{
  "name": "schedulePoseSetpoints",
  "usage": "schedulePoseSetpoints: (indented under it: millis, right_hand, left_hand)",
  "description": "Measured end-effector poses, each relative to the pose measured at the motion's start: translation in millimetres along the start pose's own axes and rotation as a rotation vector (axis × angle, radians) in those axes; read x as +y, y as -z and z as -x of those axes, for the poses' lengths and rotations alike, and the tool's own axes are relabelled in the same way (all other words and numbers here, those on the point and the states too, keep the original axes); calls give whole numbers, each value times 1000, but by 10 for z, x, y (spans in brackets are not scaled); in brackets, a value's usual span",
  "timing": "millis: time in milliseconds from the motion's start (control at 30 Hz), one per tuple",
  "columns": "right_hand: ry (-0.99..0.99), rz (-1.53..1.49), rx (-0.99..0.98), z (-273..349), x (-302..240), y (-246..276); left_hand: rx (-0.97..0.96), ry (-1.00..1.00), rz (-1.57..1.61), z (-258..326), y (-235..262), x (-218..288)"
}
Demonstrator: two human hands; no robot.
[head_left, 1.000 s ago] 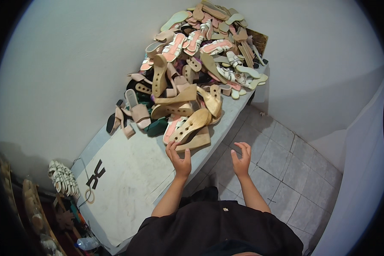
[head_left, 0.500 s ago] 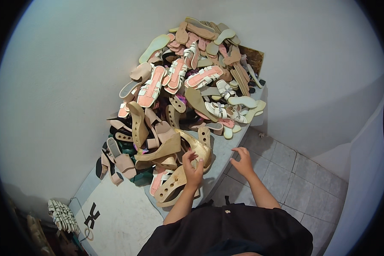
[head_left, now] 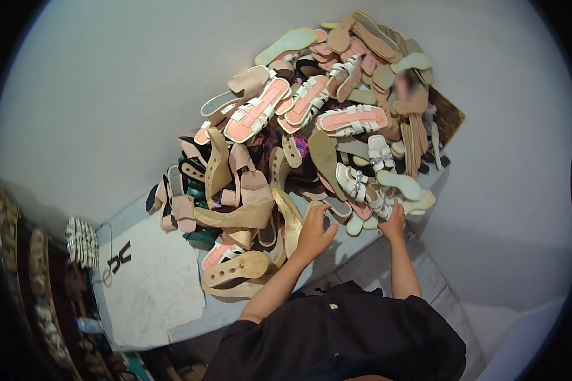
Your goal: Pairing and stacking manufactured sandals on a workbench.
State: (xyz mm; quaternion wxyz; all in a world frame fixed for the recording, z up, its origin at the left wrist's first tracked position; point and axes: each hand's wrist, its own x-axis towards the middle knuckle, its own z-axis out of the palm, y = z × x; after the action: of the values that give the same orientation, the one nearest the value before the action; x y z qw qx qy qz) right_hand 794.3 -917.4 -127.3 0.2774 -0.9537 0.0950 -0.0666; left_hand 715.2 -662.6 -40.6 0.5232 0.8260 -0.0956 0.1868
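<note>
My left hand [head_left: 313, 233] is over the front of the shoe heap, thumb and fingers apart, with nothing held. It is beside a gold wedge sole [head_left: 290, 219], and its fingertips overlap a tan piece behind them. My right hand [head_left: 394, 223] has reached the heap's right edge, thumb and forefinger apart. It is right against a white strappy sandal [head_left: 379, 204] with a decorated strap; whether it touches the sandal I cannot tell. A similar white sandal [head_left: 351, 181] lies just left of that one, and a pale sole [head_left: 398, 185] lies above.
The heap covers much of a pale table [head_left: 190, 324]: pink-lined white sandals [head_left: 257, 111], tan wedge soles [head_left: 235, 267], beige heeled mules [head_left: 254, 187]. A white sheet [head_left: 152, 279] with black cut pieces [head_left: 119, 255] lies left. Shelves of shoes [head_left: 41, 286] stand at far left; walls enclose the heap.
My view has turned, so the heap sits further right and the shelves show more. My right hand has moved from over the floor to the white sandals; my left hand has shifted slightly right.
</note>
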Motion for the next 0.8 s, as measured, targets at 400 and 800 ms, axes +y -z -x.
schedulePoseSetpoints:
  millis: [400, 800]
  right_hand:
    - [68, -80, -294, -477, 360, -334]
    - [431, -382, 9, -187, 135, -71]
  left_hand:
    - [54, 356, -488, -890, -1198, -787]
    - [633, 225, 133, -779, -1316, -518]
